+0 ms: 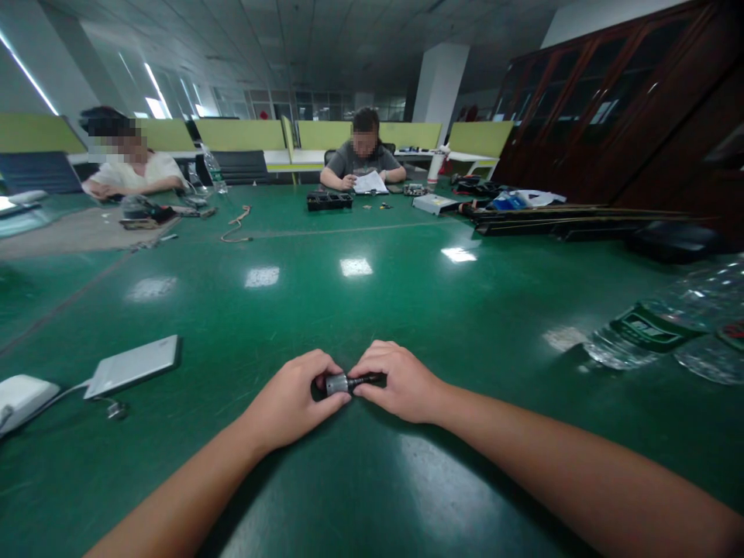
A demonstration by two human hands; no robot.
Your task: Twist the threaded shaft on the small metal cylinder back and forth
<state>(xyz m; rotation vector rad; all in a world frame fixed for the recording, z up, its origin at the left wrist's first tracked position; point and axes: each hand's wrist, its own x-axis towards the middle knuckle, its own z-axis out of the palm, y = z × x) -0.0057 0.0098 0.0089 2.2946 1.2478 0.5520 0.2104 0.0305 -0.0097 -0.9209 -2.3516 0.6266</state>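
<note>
A small silver metal cylinder (337,384) lies between my two hands, low over the green table (325,310). My left hand (296,395) is closed on it, thumb in front and fingers behind. From its right end a thin dark shaft (361,380) extends. My right hand (401,381) pinches this shaft between thumb and fingers. The fingertips of both hands nearly meet where cylinder and shaft join.
A silver flat box (133,366) with a cable and a white device (23,399) lie at left. Plastic bottles (639,333) are at right. Across the table sit two people, a black tray (329,201), and dark strips (523,223).
</note>
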